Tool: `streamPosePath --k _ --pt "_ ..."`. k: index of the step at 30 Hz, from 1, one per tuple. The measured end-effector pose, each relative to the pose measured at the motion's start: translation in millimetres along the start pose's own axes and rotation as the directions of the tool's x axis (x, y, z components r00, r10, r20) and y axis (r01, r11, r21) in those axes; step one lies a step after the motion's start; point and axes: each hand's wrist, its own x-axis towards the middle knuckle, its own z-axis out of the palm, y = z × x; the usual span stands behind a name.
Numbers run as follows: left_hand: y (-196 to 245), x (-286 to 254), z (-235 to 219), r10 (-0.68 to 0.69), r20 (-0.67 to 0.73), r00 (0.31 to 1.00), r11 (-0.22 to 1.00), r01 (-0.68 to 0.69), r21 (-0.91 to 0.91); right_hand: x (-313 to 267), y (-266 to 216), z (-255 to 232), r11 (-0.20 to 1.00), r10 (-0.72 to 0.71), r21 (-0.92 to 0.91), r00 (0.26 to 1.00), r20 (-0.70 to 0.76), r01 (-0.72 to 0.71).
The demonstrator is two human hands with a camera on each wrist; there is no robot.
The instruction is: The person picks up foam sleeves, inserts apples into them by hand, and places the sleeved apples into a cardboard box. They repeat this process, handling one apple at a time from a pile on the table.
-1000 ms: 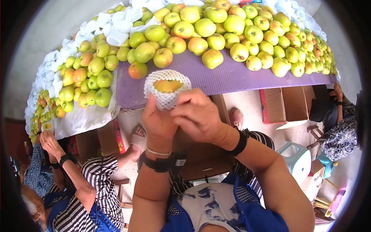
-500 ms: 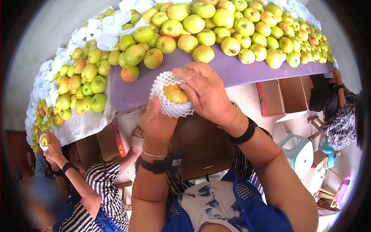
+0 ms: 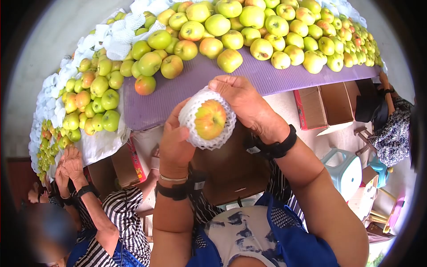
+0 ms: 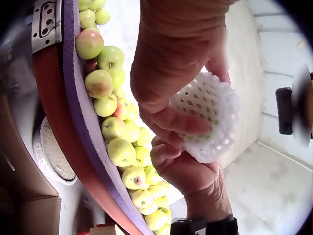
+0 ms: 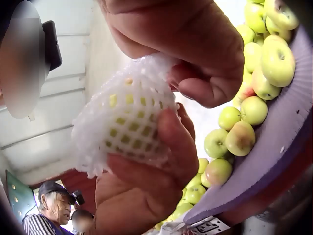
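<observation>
A yellow-red apple (image 3: 210, 120) sits inside a white foam net (image 3: 189, 116), its top showing through the net's opening in the head view. My left hand (image 3: 174, 144) holds the wrapped apple from the left and below, thumb against the mesh. At the upper right, my right hand (image 3: 244, 102) pinches the net's edge between curled fingers and thumb. The right wrist view has the net (image 5: 134, 115) stretched over the apple, with the left hand's fingers (image 5: 171, 139) around it. In the left wrist view, the net's rim (image 4: 227, 117) flares outward.
Piled apples (image 3: 218, 24) cover the back of the purple-matted table (image 3: 178, 100), with white foam nets (image 3: 118, 42) behind at left. Open cardboard boxes (image 3: 336, 109) stand below the table. Another person's hands (image 3: 71, 164) are at left; a pale blue stool (image 3: 342, 169) is at right.
The wrapped apple has turned so its top faces the camera, and it has moved slightly right. My right hand has shifted from the opening to the net's upper edge.
</observation>
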Motion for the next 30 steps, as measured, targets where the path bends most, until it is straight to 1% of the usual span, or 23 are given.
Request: streamPosePath --k 2,5,6,9,11,12,14,15,17,18,20,21,23,24,26,27,29,30 --pt "1 0 0 0.048 -0.025 0.999 0.998 -0.048 -0.030 1 1 -1 0.999 -0.021 -0.025 0.999 0.032 0.022" --pt "1 0 0 0.103 -0.056 0.993 0.992 -0.106 -0.062 0 -9 -12 0.985 0.066 -0.165 0.990 0.127 -0.045" --pt "1 0 0 0.119 -0.065 0.991 0.990 -0.123 -0.070 0 -9 -14 0.994 0.065 -0.096 0.989 0.134 -0.053" --pt "-5 3 -6 0.147 -0.011 0.989 0.973 -0.147 -0.177 3 -5 -15 0.988 0.048 0.139 0.986 0.158 -0.071" --pt "-4 3 -5 0.111 -0.028 0.993 0.960 -0.114 -0.256 4 -1 -13 0.941 0.029 0.328 0.984 0.173 -0.086" --pt "-3 3 -5 0.092 -0.037 0.995 0.950 -0.099 -0.295 4 1 -13 0.927 0.047 0.359 0.985 0.169 -0.106" --pt "-5 2 -12 0.084 -0.012 0.996 0.965 -0.084 -0.249 5 5 -13 0.896 0.082 0.421 0.984 0.159 -0.143" --pt "-6 2 -14 0.077 0.002 0.997 0.971 -0.075 -0.226 5 4 -12 0.904 0.100 0.400 0.985 0.144 -0.150" --pt "-3 1 -8 0.021 -0.036 0.999 0.973 -0.028 -0.229 4 4 -8 0.919 0.133 0.359 0.985 0.109 -0.164" --pt "-3 1 -5 -0.011 -0.055 0.998 0.973 -0.002 -0.232 5 7 -6 0.934 0.115 0.334 0.992 0.057 -0.127" --pt "-5 1 -7 -0.029 -0.044 0.999 0.976 0.019 -0.215 7 18 -4 0.959 0.076 0.278 0.996 -0.046 -0.061" --pt "-6 1 -8 -0.035 -0.040 0.999 0.978 0.026 -0.206 7 22 -1 0.975 0.057 0.219 0.994 -0.095 -0.035" --pt "-8 0 -11 -0.022 -0.032 0.999 0.969 0.014 -0.248 5 28 6 0.995 0.005 0.094 0.984 -0.180 0.012" --pt "-8 0 -13 -0.014 -0.028 1.000 0.964 0.006 -0.266 3 26 8 1.000 0.011 0.029 0.987 -0.160 -0.007" --pt "-7 1 -17 0.021 0.037 0.999 0.927 -0.006 -0.374 -3 19 7 0.994 0.026 -0.101 0.992 -0.122 -0.039" --pt "-6 1 -18 0.038 0.068 0.997 0.903 -0.005 -0.429 -1 18 4 0.980 -0.022 -0.199 0.994 -0.107 0.000" --pt "0 1 -15 0.021 0.062 0.998 0.934 0.003 -0.356 3 17 -7 0.919 -0.103 -0.390 0.992 -0.075 0.066" --pt "3 1 -14 0.008 0.057 0.998 0.946 0.011 -0.323 2 13 -11 0.940 -0.087 -0.333 0.996 -0.029 0.073"
